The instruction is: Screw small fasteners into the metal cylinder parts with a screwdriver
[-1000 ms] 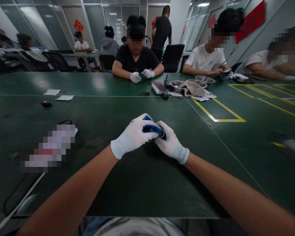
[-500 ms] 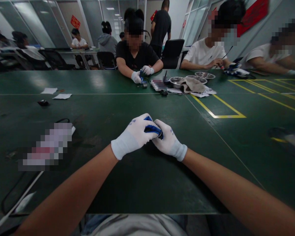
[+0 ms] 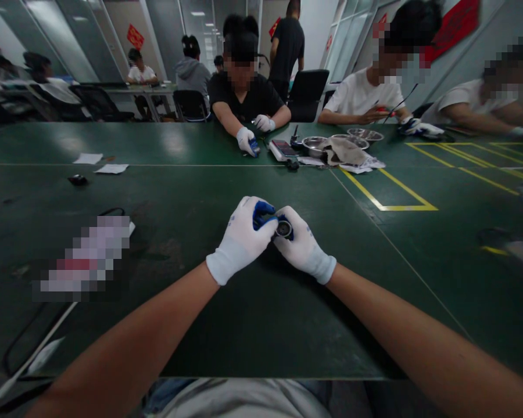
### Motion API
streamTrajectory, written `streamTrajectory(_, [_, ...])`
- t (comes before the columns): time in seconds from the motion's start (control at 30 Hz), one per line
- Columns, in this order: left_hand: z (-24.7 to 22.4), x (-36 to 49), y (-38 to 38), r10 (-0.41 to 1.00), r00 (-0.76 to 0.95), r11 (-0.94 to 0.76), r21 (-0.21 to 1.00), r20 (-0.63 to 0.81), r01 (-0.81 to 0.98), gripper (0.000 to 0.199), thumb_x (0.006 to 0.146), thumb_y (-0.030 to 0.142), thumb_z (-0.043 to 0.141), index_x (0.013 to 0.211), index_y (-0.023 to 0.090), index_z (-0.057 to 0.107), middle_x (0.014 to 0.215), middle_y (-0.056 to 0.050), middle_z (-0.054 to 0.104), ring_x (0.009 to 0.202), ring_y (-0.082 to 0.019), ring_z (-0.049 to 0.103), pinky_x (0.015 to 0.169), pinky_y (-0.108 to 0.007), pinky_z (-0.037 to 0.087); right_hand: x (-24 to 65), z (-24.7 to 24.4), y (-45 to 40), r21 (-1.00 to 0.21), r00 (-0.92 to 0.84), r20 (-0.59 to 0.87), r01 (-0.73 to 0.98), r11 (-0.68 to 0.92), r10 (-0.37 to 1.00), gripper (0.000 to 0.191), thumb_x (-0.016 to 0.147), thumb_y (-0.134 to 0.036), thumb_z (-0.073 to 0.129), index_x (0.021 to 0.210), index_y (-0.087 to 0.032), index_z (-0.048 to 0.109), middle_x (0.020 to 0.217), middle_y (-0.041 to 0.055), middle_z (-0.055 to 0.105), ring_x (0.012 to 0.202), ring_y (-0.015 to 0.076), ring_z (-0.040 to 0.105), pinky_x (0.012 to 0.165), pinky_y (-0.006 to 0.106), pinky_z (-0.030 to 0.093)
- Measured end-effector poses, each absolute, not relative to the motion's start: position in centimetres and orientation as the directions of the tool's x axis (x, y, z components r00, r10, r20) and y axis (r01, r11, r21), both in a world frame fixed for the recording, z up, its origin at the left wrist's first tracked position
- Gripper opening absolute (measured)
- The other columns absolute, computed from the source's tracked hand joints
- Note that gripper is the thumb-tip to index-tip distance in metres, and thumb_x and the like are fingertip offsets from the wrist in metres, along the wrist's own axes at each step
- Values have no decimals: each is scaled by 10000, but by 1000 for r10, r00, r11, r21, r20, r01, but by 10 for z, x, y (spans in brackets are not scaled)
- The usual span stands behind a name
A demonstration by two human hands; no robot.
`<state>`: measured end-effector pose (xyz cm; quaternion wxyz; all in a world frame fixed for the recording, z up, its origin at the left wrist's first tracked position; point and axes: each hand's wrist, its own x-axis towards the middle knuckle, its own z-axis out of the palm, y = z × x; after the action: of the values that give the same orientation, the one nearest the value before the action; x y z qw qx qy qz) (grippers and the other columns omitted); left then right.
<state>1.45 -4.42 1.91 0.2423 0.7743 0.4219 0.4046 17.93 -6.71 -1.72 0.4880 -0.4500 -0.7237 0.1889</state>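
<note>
Both hands wear white gloves with blue palms and meet above the green table (image 3: 218, 331). A small round part (image 3: 283, 229) with a metal rim and dark centre sits between them. My right hand (image 3: 300, 241) is closed around this part from the right. My left hand (image 3: 246, 232) is at its left side, with the thumb reaching to the rim and the other fingers curved, leaving a gap above the thumb. The fingertips of my right hand are partly hidden behind the part.
A blurred-out oblong item (image 3: 85, 255) with a cable lies at left. Papers (image 3: 112, 168) and a small black object (image 3: 77, 180) are farther back. Across the table are metal bowls (image 3: 314, 145), a cloth (image 3: 344, 151) and a co-worker's gloved hands. Yellow tape (image 3: 409, 207) marks the right side.
The round part's face has come into view between my hands. My left hand has opened its grip somewhat and turned. Across the table, a co-worker's gloved hand has moved slightly forward.
</note>
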Motion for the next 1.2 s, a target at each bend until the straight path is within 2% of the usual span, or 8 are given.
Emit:
streamTrajectory(0.07, [9,9,-31,871,279,-491,708,404,508,191,916,124,628,1090,180,683,1129,-81,673,1079,-227,674,1031,-422,562,181,-17,-66,-690,-101,562,489,533,821,198,705,-147,563,869,-241,505,886,30,551,785,204,545,702,351,465])
streamTrajectory(0.17, [-2,2,-18,864,424,-500,573,274,649,291,931,161,630,1207,189,718,1227,-114,650,1162,-275,649,1082,-467,533,182,-17,-65,-675,-86,578,509,534,812,196,697,-133,551,855,-242,511,891,39,555,798,213,564,719,360,481])
streamTrajectory(0.27, [-5,1,-15,821,538,-563,433,194,704,330,956,270,649,1274,231,728,1238,-111,638,1175,-296,626,1073,-473,533,183,-15,-65,-673,-83,582,510,536,809,168,714,-153,552,842,-246,498,838,27,558,749,205,565,680,350,475])
streamTrajectory(0.43, [0,6,-19,812,571,-579,295,121,760,345,996,342,601,1307,266,731,1234,-114,645,1156,-315,605,1019,-475,537,183,-14,-65,-689,-73,552,521,504,831,166,747,-211,588,879,-250,495,773,8,590,668,189,568,624,336,470])
streamTrajectory(0.63, [1,8,-18,807,582,-584,272,98,765,322,1015,338,584,1277,236,742,1258,-116,661,1163,-305,610,1028,-463,528,182,-19,-62,-729,45,515,548,410,856,330,772,-312,679,1029,-259,478,820,13,661,690,206,633,624,346,510])
streamTrajectory(0.93, [4,6,-20,779,619,-619,273,96,736,328,1004,305,586,1298,260,724,1284,-96,655,1173,-290,598,1039,-443,524,185,-19,-62,-787,71,468,486,379,881,299,775,-409,743,913,-263,521,854,42,721,764,235,691,687,383,568])
streamTrajectory(1.03, [3,5,-20,785,613,-613,263,93,745,280,1002,311,594,1226,253,752,1265,-90,661,1164,-283,602,1044,-433,527,185,-19,-61,-801,102,467,470,371,879,290,770,-408,761,895,-257,548,852,38,731,772,230,692,701,378,569])
streamTrajectory(1.2, [-2,4,-17,788,596,-606,373,157,703,202,980,269,630,1128,216,756,1197,-97,706,1137,-281,644,1047,-460,547,188,-19,-61,-811,110,476,440,387,872,291,774,-424,777,879,-244,574,843,33,730,770,226,685,696,370,559])
